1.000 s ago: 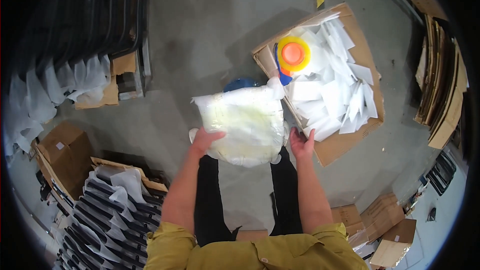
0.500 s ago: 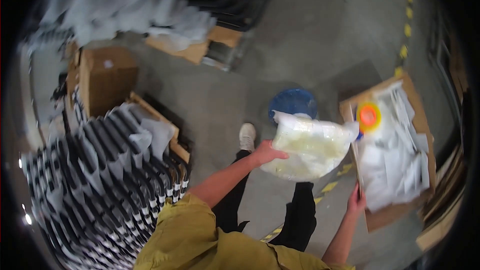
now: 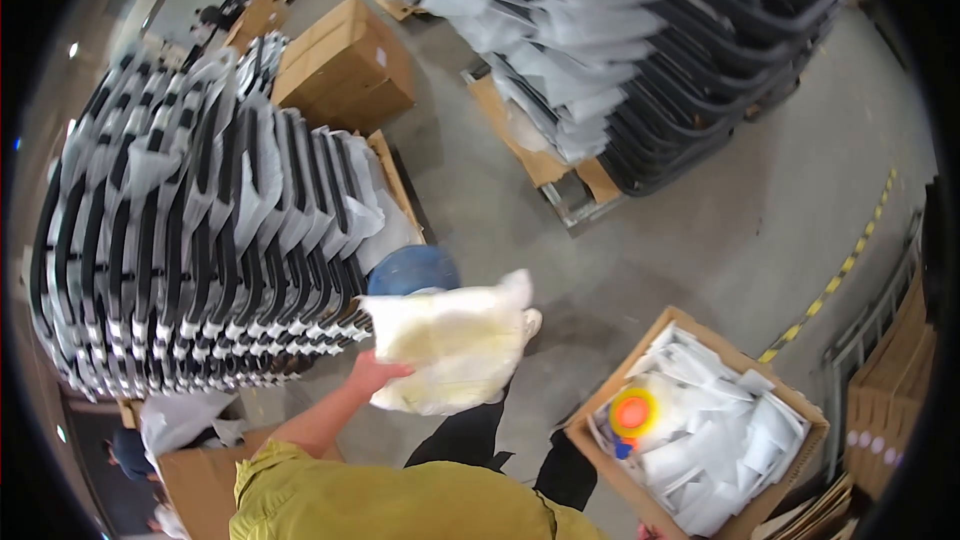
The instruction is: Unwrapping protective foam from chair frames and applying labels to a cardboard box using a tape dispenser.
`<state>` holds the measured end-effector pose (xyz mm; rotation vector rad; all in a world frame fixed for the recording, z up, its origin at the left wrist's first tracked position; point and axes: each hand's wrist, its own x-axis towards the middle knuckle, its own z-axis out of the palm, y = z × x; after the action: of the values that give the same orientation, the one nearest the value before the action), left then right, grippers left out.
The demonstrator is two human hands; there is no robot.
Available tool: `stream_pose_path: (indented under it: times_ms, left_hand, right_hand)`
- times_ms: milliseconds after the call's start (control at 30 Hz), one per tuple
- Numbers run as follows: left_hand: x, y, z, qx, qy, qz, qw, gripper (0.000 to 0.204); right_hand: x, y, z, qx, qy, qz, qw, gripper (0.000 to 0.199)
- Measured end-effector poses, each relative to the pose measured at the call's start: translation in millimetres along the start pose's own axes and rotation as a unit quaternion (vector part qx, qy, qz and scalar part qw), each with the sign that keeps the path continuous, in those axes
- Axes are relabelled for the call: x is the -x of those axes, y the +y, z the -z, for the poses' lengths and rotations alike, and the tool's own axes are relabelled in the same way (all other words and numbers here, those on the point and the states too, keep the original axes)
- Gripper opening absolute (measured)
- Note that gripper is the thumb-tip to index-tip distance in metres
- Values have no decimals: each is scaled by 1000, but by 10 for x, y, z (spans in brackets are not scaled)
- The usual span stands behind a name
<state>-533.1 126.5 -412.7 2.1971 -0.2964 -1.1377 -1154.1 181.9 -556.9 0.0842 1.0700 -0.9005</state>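
In my left hand (image 3: 378, 377) I grip a white, bulky bundle (image 3: 450, 348), its surface crinkled with yellowish patches. The fingers close on its left edge, and what is inside cannot be made out. Just past the bundle sits a blue round stool-like object (image 3: 412, 268), partly hidden by it. At the lower edge, only a bit of my right hand (image 3: 648, 532) shows, closed at the near side of an open cardboard box (image 3: 690, 315). White sheets and pieces (image 3: 700, 440) fill this box, with a yellow and orange tape roll (image 3: 634, 412) on top.
Stacked black frames with white wrapping (image 3: 230, 220) stand at the left. Another tall stack (image 3: 680, 70) rests on a pallet ahead. A closed carton (image 3: 345, 65) sits between them. Flattened cardboard (image 3: 885, 380) leans at the right, beyond a yellow-black floor line (image 3: 835, 285).
My view has swung, and the stacks now show more fully. The bundle and left hand have shifted left in view. The box sits lower, and my right hand has mostly left the picture.
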Motion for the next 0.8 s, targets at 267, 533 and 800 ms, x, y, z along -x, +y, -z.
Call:
stream_pose_path:
  times_ms: [267, 533, 800]
  left_hand:
    - [697, -964, 907, 196, 179, 48, 963, 40]
    - [1002, -1655, 1292, 395, 287, 223, 844, 54]
    - [994, -1746, 1383, 450, 324, 253, 793, 56]
  right_hand:
    - [-278, 106, -1651, 50, 85, -129, 987, 31]
    - [-110, 459, -3846, 172, 91, -151, 969, 29]
    - [-558, 515, -5630, 395, -103, -128, 904, 26]
